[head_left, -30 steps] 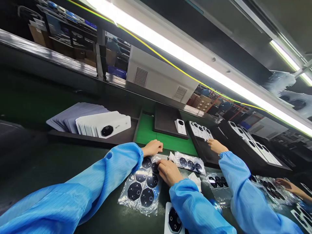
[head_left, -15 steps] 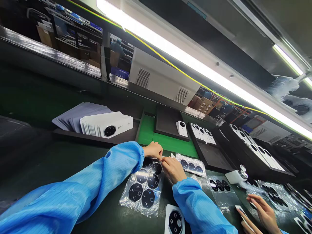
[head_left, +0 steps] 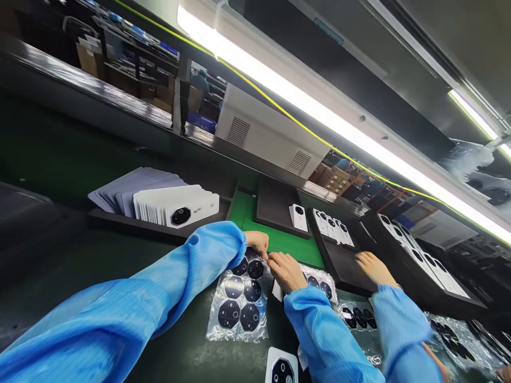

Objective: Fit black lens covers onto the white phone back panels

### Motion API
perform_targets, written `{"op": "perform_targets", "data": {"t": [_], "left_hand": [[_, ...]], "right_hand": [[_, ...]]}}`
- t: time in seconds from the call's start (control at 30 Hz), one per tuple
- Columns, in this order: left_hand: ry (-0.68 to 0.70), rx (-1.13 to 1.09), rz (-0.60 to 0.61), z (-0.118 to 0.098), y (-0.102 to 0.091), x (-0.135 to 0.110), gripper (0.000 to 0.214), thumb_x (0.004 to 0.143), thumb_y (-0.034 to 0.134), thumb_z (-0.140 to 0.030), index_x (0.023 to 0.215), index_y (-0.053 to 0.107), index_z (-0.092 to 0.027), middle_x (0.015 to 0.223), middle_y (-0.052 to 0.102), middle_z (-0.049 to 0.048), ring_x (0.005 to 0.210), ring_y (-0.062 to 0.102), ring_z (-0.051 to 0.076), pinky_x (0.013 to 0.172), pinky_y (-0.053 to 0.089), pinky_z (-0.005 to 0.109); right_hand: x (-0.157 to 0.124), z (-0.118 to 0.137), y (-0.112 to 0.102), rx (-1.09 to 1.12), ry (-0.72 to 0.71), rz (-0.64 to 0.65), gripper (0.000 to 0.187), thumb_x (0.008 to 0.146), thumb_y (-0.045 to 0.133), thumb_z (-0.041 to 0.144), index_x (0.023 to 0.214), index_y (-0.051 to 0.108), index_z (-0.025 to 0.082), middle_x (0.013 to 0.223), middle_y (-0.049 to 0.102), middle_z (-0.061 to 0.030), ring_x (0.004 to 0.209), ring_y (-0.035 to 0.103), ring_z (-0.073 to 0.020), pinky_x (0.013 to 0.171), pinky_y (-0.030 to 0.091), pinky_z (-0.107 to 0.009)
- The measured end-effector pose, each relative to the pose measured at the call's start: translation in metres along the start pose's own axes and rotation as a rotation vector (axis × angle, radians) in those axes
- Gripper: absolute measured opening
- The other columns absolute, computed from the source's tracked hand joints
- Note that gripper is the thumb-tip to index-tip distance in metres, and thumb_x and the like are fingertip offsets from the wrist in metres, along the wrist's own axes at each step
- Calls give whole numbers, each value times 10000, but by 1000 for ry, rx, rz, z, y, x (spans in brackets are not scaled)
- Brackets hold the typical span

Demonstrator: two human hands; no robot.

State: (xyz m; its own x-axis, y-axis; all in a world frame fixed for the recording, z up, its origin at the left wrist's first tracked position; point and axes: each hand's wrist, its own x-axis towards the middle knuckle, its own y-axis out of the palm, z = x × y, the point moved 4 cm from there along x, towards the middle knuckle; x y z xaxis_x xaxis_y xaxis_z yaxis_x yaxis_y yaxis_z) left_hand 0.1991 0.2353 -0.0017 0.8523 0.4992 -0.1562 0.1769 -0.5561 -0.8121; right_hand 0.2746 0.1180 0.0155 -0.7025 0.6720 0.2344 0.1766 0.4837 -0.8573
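My left hand (head_left: 258, 242) is closed at the top edge of a clear plastic pouch (head_left: 261, 331), its fingers bent down onto the film. Against it, my right hand (head_left: 286, 271) pinches the same top corner, fingertips nearly touching the left ones. What lies exactly between the fingertips is hidden. Two columns of black octagonal camera lens covers (head_left: 229, 314) show through the pouch, which rests on the dark bench. Below my right hand sticks out a small white piece (head_left: 277, 290). A white phone back panel (head_left: 282, 367) with a black camera area lies near the bottom edge.
A fanned stack of white phone back panels (head_left: 175, 205) stands in a dark tray at left. More panels (head_left: 298, 217) rest in trays behind. Another pouch (head_left: 321, 282) lies to the right. A co-worker's hand (head_left: 377, 268) reaches over a tray (head_left: 343, 260) at right.
The pouch has turned slightly and shifted up and right with my hands, which stay together at its top. The co-worker's arm has come in at right, reaching toward the tray.
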Motion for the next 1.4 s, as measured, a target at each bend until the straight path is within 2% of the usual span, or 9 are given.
{"op": "perform_targets", "data": {"t": [0.2,0.43,0.7,0.77,0.87,0.97,1.17,1.3,1.4], "left_hand": [[104,91,-76,-6,9,-5,288,925,566,-321,1172,566,-174,1196,588,81,1001,610,220,847,525,423],[227,160,-199,-11,10,-19,265,930,557,-314,1160,575,-183,1201,588,82,1007,607,213,859,520,422],[318,190,-221,-13,-6,-51,259,929,560,-312,1145,579,-170,1164,604,77,977,619,207,835,531,410],[332,214,-187,-10,-4,-65,248,930,559,-310,1131,585,-167,1139,615,72,948,627,198,818,537,397],[317,271,-189,-5,0,-82,247,927,564,-309,1128,587,-166,1146,612,74,973,620,206,843,526,416],[304,312,-216,-2,2,-89,249,927,563,-309,1131,587,-168,1162,606,76,996,613,212,861,517,428],[336,323,-213,3,-4,-92,252,927,563,-309,1136,586,-170,1167,606,77,999,614,213,865,516,429],[365,298,-210,11,-12,-95,265,922,571,-312,1141,585,-163,1189,599,80,1051,597,232,901,494,460],[379,290,-195,16,-14,-96,257,915,583,-315,1117,602,-158,1203,600,80,1111,571,249,956,449,497]], "right_hand": [[-2,22,4,164,-81,31,156,920,489,114,790,551,173,815,667,-17,732,605,-127,662,467,-263],[-13,58,-10,293,-62,73,167,884,463,101,765,493,215,727,636,-5,674,579,-153,615,426,-275],[-11,55,-14,427,241,140,127,834,539,111,858,484,223,807,673,5,719,651,-132,616,483,-220],[-8,53,-12,443,346,154,124,854,578,187,932,485,216,791,681,20,651,658,-118,567,484,-211],[2,49,-3,421,463,186,280,863,619,361,1046,498,186,751,681,20,585,654,-122,490,467,-216],[18,45,10,337,518,231,319,893,575,422,1051,559,146,796,673,-12,633,648,-131,543,507,-249],[36,55,9,191,410,290,170,925,555,292,1011,614,157,931,651,-17,744,631,-114,660,548,-283],[29,80,-12,134,262,259,42,887,587,177,883,629,176,900,657,-35,766,636,-151,580,520,-259],[18,100,-27,122,162,215,56,852,612,153,822,621,200,898,665,-56,770,641,-185,513,493,-275]]}}
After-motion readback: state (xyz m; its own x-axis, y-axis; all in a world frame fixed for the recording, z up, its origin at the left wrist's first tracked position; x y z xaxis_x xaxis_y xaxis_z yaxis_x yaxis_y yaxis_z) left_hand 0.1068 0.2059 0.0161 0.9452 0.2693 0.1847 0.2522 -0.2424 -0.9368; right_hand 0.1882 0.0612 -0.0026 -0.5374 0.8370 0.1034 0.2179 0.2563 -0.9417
